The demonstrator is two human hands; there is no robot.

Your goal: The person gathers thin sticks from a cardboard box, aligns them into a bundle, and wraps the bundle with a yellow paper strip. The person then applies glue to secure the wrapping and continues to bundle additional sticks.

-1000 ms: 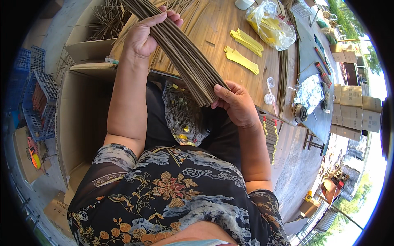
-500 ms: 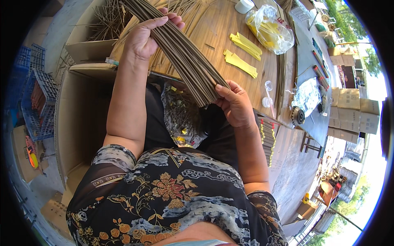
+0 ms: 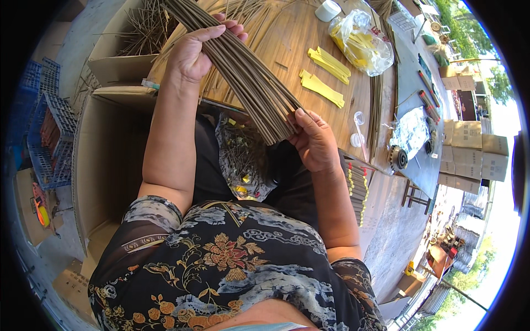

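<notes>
A bundle of long, thin brown incense sticks (image 3: 243,77) slants across the view, from the upper left down to the middle. My left hand (image 3: 190,55) is closed round its upper part, thumb on top and fingertips showing past the far edge. At the lower end my right hand (image 3: 316,142) pinches the sticks at the bundle's right side between thumb and fingers. There the ends fan out a little, with a few sticks apart from the others. The bundle is held above the near edge of a wooden table (image 3: 287,33); its top end runs out of view.
Two stacks of yellow paper strips (image 3: 322,88) lie beside a clear bag (image 3: 361,44) of more strips. A white jar (image 3: 328,10) stands behind. Left of me is an open cardboard box (image 3: 110,165). Below the bundle, a lined container (image 3: 243,149) holds stick scraps.
My right thumb and fingers have shifted slightly at the lower ends, where a few sticks have spread apart from the bundle. My left hand keeps its grip in nearly the same place.
</notes>
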